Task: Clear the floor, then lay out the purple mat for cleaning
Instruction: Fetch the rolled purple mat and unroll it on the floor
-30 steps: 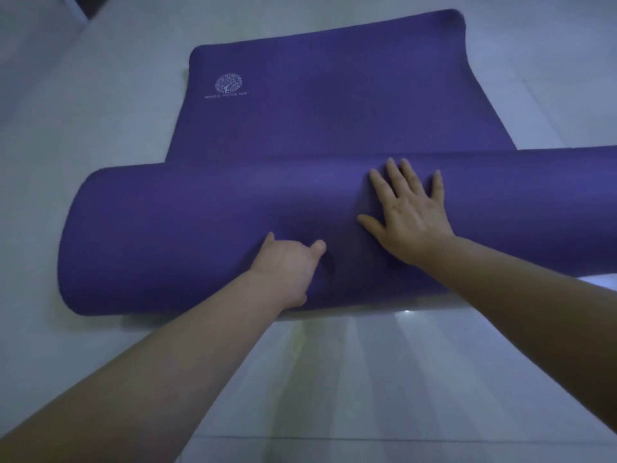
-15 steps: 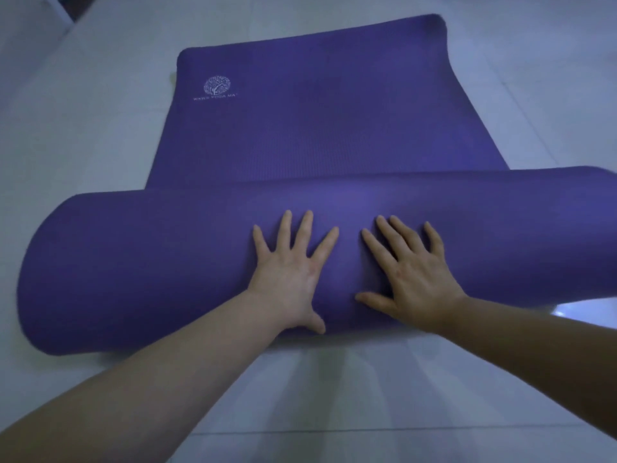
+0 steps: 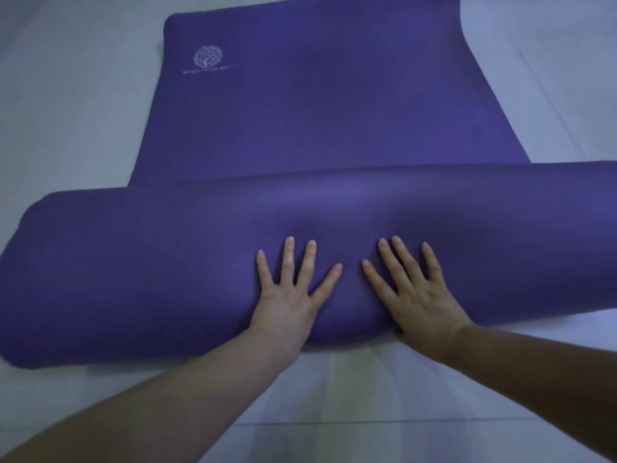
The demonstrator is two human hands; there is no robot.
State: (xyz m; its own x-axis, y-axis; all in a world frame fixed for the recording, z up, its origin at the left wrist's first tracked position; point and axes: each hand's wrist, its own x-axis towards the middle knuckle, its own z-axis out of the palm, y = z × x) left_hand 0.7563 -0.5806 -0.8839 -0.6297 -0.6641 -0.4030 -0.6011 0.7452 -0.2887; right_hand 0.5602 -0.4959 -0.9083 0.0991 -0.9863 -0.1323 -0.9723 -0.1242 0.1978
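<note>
Head view shows the purple mat (image 3: 317,111) partly unrolled on the pale tiled floor (image 3: 367,396); its far stretch lies flat, with a round white logo (image 3: 207,58) near the far left corner; the near part is a fat roll (image 3: 133,279) lying crosswise just in front of the person, its right end running out of the picture. Standing by, I would call it thick, soft foam; the roll dents visibly where the palms bear on it, so it gives rather than resists; it is probably light for its bulk and in no way fragile. The ribbed face looks grippy, not slippery, so flat palms should move it without sliding. The left hand (image 3: 287,302) and right hand (image 3: 420,302) press side by side on the middle of the roll, close but not touching; the fingers (image 3: 287,262) are straight and splayed, gripping nothing, only pressing. No pinch seems needed; the top of the roll is the place to push. With both hands at the centre, the ends may lag or skew, and the foam may curl back; a wider spread of the hands would likely roll it out more evenly.
</note>
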